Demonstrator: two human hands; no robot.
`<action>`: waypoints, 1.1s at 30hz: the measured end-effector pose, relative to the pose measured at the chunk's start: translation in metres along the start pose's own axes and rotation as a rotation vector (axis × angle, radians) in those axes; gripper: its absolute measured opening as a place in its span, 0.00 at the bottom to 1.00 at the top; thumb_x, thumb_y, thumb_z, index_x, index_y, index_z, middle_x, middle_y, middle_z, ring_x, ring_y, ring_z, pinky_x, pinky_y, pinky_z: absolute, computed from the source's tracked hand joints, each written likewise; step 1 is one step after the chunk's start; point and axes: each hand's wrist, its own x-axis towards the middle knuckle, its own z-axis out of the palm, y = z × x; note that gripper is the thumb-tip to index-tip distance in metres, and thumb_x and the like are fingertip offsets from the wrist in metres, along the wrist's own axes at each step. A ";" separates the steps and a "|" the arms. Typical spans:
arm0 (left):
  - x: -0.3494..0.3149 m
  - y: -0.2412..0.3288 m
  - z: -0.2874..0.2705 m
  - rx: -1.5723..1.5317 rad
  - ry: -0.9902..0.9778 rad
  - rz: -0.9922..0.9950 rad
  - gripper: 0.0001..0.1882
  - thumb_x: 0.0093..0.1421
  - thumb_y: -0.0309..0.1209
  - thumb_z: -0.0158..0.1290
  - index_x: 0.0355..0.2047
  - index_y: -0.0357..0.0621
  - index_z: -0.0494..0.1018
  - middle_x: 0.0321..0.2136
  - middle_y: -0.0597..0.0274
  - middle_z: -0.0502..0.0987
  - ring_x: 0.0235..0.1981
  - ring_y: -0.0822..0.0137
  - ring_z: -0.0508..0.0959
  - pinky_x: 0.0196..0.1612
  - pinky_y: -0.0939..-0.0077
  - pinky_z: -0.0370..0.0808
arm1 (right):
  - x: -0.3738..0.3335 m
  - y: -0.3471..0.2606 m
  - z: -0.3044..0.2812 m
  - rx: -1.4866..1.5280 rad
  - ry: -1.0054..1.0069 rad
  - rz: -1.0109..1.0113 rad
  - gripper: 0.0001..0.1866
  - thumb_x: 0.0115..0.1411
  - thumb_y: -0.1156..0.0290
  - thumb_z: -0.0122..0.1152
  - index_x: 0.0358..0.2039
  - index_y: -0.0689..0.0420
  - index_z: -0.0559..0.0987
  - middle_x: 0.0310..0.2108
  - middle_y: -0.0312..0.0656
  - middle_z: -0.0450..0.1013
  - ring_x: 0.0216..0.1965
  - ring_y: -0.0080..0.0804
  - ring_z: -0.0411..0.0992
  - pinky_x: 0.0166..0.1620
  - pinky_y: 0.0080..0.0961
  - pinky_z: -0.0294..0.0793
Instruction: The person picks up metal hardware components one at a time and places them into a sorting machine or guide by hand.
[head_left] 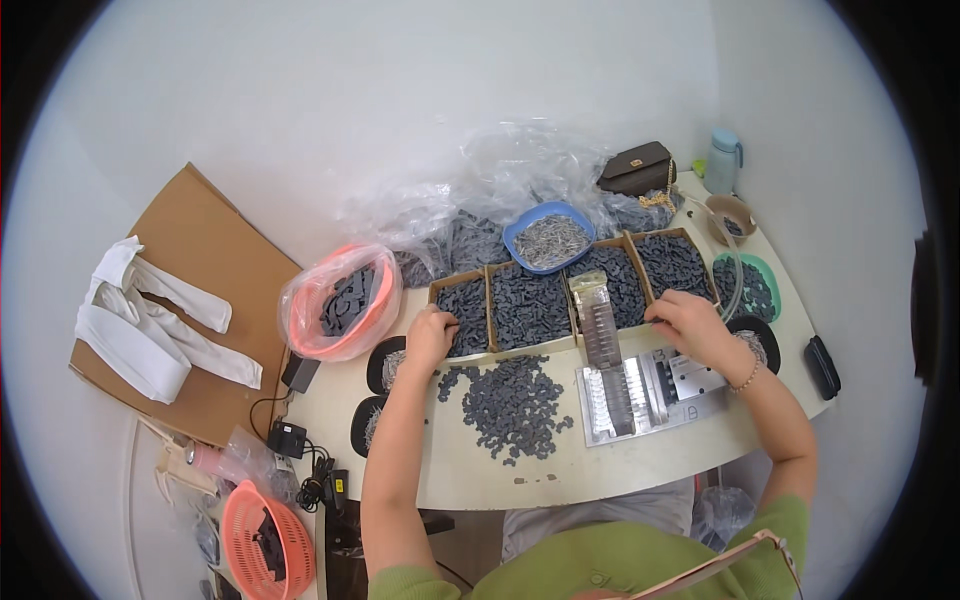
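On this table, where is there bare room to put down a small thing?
There is bare table along the front edge, in front of the grey pile and the metal plate, and mostly bare room between that pile and the left forearm. The back is crowded: filled boxes, a blue basin, plastic bags.

The single view is from the left one of two cameras worn on the person's head. It looks from above, down and forward, across the worktop (440,478) toward the wall (350,90). The green shirt (600,560) is close below the lens, at the lower edge; the left hand (430,338) and right hand (690,325) are farther, near the middle height. The fisheye field is wide, reaching from the cardboard sheet (215,260) at left to the blue bottle (721,165) at upper right, with straight edges bending and dark corners.
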 end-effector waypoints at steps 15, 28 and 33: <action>-0.018 0.094 -0.010 -0.814 -0.258 -0.110 0.05 0.57 0.20 0.53 0.34 0.36 0.76 0.29 0.64 0.77 0.31 0.73 0.77 0.36 0.78 0.74 | -0.021 -0.041 0.014 0.456 -0.171 0.026 0.13 0.54 0.78 0.56 0.41 0.57 0.77 0.36 0.45 0.74 0.37 0.45 0.73 0.41 0.34 0.73; -0.085 0.210 0.022 -0.579 -0.387 0.406 0.10 0.51 0.22 0.58 0.35 0.41 0.78 0.30 0.58 0.75 0.32 0.59 0.77 0.35 0.70 0.75 | -0.037 -0.040 0.029 0.475 -0.172 0.008 0.12 0.54 0.78 0.55 0.40 0.56 0.78 0.34 0.44 0.73 0.35 0.42 0.73 0.39 0.34 0.73; -0.103 0.214 0.036 -0.418 -0.117 0.480 0.08 0.47 0.22 0.59 0.31 0.41 0.77 0.30 0.59 0.75 0.32 0.59 0.77 0.34 0.69 0.76 | -0.034 -0.045 0.035 0.486 -0.204 0.047 0.13 0.54 0.78 0.56 0.41 0.56 0.78 0.34 0.43 0.72 0.34 0.40 0.73 0.38 0.32 0.73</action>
